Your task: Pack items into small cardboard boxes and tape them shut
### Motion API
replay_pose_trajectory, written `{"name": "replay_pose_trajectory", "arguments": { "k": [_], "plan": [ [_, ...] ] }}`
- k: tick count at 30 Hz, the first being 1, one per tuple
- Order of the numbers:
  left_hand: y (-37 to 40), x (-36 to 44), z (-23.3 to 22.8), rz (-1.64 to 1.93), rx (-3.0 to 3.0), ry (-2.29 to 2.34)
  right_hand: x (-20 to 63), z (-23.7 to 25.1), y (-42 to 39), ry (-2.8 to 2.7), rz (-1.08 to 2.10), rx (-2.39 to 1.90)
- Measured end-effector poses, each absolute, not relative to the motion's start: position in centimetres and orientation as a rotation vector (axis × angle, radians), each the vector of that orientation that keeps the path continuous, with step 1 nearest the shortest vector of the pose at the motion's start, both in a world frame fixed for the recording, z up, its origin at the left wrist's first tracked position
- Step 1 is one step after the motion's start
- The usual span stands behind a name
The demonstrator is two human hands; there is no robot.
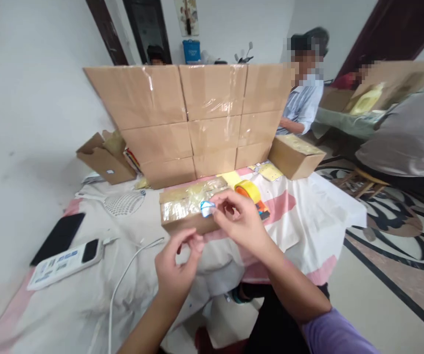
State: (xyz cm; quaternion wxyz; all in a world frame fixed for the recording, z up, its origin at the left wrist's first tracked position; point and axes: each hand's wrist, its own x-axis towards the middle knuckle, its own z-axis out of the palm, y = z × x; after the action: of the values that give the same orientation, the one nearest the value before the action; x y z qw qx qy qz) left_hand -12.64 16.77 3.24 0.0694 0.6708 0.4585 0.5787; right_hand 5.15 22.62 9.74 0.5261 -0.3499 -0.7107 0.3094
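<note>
My right hand [238, 216] pinches a small white sticker with a blue edge [207, 209] between thumb and forefinger. Behind it lies a long cardboard box [182, 226], its top covered with shiny clear tape. My left hand [178, 258] is just in front of the box, lower and to the left of the sticker. Its thumb and fingertips are curled together; whatever may be between them is hidden. Just beyond my right hand sits a roll of yellow tape [248, 189], with an orange and black item [262, 210] beside it.
A tall cardboard partition [212, 140] stands across the table's back, with cardboard boxes [298, 157] [110, 160] at both ends. At left are a white power strip [64, 264], a black tablet-like slab [59, 239] and a white cable [114, 295]. People sit beyond and at right.
</note>
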Motion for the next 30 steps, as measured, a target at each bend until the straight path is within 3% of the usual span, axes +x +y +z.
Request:
{"name": "replay_pose_trajectory", "arguments": {
  "k": [4,13,20,30],
  "plan": [
    [16.1,-13.6,4.6,1.78,1.861,1.55,2.1,9.6,18.5,-1.835,0.896,-0.786],
    [16.9,-14.4,5.0,1.54,2.126,1.494,3.5,8.9,20.5,-1.95,0.944,-0.916],
    [17.4,-14.6,4.2,1.53,2.255,1.606,3.5,7.9,21.1,-1.847,1.231,-0.838],
    [17.5,-14.6,4.7,1.498,2.452,1.345,3.9,6.8,20.7,-1.919,1.055,-0.723]
  ]
}}
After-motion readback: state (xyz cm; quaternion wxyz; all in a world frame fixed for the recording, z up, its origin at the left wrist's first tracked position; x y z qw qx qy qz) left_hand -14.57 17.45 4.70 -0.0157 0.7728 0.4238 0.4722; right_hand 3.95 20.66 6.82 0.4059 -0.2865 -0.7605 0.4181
